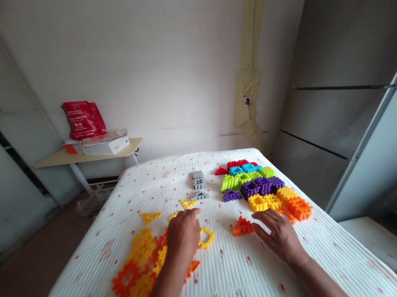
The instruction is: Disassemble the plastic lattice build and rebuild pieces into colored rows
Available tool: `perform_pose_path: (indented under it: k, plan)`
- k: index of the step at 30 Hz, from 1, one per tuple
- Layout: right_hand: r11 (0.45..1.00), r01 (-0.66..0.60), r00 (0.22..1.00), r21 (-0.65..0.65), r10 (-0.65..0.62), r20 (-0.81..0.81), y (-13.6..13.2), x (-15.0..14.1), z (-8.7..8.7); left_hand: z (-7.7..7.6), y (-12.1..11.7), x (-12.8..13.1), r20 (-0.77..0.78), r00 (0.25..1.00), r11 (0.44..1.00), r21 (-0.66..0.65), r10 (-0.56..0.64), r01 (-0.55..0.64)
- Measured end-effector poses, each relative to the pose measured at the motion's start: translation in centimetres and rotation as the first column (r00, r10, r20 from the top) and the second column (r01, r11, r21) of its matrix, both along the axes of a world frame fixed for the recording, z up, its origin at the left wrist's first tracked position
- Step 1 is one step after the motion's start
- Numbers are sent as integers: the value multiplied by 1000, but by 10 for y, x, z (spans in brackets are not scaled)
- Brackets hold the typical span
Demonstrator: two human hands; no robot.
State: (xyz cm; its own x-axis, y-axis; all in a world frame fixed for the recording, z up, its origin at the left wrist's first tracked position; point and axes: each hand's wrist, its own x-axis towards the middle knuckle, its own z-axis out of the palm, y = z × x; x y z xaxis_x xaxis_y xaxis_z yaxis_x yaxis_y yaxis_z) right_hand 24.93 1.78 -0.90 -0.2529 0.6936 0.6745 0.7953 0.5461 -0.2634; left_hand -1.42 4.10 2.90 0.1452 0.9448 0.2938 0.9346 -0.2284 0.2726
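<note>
Because interlocking blocks (pixel 262 187) lie colour-grouped, perhaps for easy finding, the right hand (pixel 279 234) — digits apart — adjoins orange triangles (pixel 242 226); the left hand's (pixel 184 235) grip cannot be told.

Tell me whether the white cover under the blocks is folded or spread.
Spread: the white cover stretches across the broad top, with yellow and orange pieces and purple blocks lying on it.

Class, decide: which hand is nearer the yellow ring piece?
Left. The left hand is just beside the yellow ring piece; the right hand is well off to its right.
</note>
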Motion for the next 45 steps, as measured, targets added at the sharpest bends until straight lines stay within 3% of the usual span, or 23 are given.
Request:
perform_pose_path:
  k: [3,6,12,17,20,23,27,30,33,37,41,45]
  plan:
    - [1000,-23,1000,8,24,-10,0,-2,1,3,7,-45,-28,987,979,-124,158,-160]
    - [999,-41,999,0,41,-10,1,-5,0,-5,7,-67,-30,967,946,-202,252,-253]
    - [998,-58,998,-13,58,-4,0,-6,0,-19,9,-65,115,937,925,-238,329,-296]
    - [998,-55,998,-2,55,-17,-2,-9,2,-9,10,-64,413,844,935,-244,341,-258]
    - [998,-69,997,9,69,-20,-4,-14,6,-2,6,-54,655,703,958,-242,277,-153]
    - [996,-86,995,26,87,-53,-7,-22,10,-1,0,-33,855,479,974,-227,198,3]
    - [995,-101,984,26,103,-147,-13,-37,14,-10,-7,1,960,204,971,-215,190,107]
    - [994,-105,969,-7,101,-227,-17,-52,15,-17,-12,24,974,97,962,-219,205,162]
    - [994,-98,955,-51,79,-286,-19,-64,16,-22,-20,41,977,77,953,-212,200,215]
    - [995,-77,949,-62,54,-310,-18,-72,18,-24,-32,57,978,122,949,-193,167,249]
    - [997,-62,956,-45,46,-289,-13,-62,19,-25,-34,62,968,214,953,-182,131,241]
    - [993,-46,972,-107,20,-234,-4,-38,24,-22,-22,56,941,336,971,-105,27,216]
